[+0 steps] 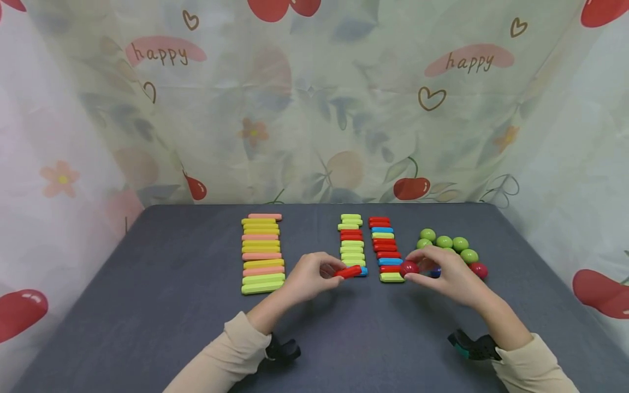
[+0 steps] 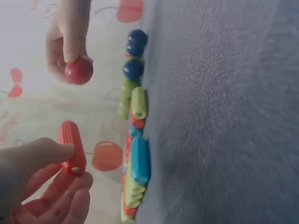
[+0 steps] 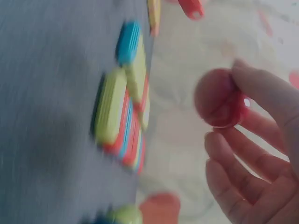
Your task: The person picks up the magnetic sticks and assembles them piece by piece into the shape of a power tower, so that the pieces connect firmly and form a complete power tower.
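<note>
In the head view my left hand (image 1: 312, 277) pinches a short red ribbed stick (image 1: 348, 272) between thumb and fingers, near the front of a column of lime and red sticks (image 1: 351, 250). The left wrist view shows a small peg or hole in the end of the same red stick (image 2: 72, 147). My right hand (image 1: 454, 275) holds a glossy red ball (image 1: 409, 268) in its fingertips, by a column of red, blue and lime sticks (image 1: 386, 255). Both held things are raised off the table, with a gap between them in the left wrist view.
A column of pink, yellow and lime sticks (image 1: 262, 245) lies at the left. Green balls (image 1: 460, 244) sit at the right with another red ball (image 1: 479, 270). Dark blue balls (image 2: 134, 68) are partly hidden in the head view. A printed cloth (image 1: 309, 109) hangs behind the dark table (image 1: 162, 305).
</note>
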The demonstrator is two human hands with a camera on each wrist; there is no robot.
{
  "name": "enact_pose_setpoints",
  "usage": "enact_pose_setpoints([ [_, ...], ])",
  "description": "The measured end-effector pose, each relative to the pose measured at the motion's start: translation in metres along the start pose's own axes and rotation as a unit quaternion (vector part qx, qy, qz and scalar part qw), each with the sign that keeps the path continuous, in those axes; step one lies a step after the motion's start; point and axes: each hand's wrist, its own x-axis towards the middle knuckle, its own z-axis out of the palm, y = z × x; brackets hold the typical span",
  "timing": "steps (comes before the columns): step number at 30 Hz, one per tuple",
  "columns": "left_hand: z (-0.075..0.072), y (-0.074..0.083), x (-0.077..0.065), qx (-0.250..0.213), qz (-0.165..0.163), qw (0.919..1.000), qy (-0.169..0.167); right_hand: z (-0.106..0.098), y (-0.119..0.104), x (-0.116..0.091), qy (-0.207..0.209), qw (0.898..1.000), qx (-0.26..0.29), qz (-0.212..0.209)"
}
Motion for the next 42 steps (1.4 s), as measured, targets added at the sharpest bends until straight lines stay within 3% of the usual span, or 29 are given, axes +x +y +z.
enact_pose_setpoints([
  [6, -0.013, -0.004, -0.021, -0.046, 0.006, 0.9989, 0.012, 0.019, -0.032, 0.016, -0.011, 0.997, 0.076, -0.003],
  [15, -0.017, -0.004, -0.045, -0.091, 0.02, 0.9956, -0.001, 0.05, -0.061, 0.027, -0.016, 0.985, 0.169, -0.021],
  [21, -0.016, -0.004, -0.051, -0.122, -0.002, 0.9918, -0.037, 0.06, -0.067, 0.029, -0.025, 0.98, 0.193, -0.028],
  [29, -0.01, -0.003, -0.052, -0.198, -0.038, 0.9769, -0.072, 0.07, -0.073, 0.03, -0.073, 0.97, 0.227, -0.037],
  [35, -0.009, -0.002, -0.052, -0.228, -0.065, 0.9667, -0.096, 0.074, -0.076, 0.03, -0.078, 0.966, 0.241, -0.058],
  [38, -0.007, -0.003, -0.052, -0.236, -0.068, 0.9636, -0.104, 0.074, -0.072, 0.029, -0.077, 0.969, 0.227, -0.054],
  [42, -0.008, -0.008, -0.052, -0.25, -0.09, 0.96, -0.088, 0.064, -0.051, 0.03, -0.048, 0.989, 0.139, -0.017],
])
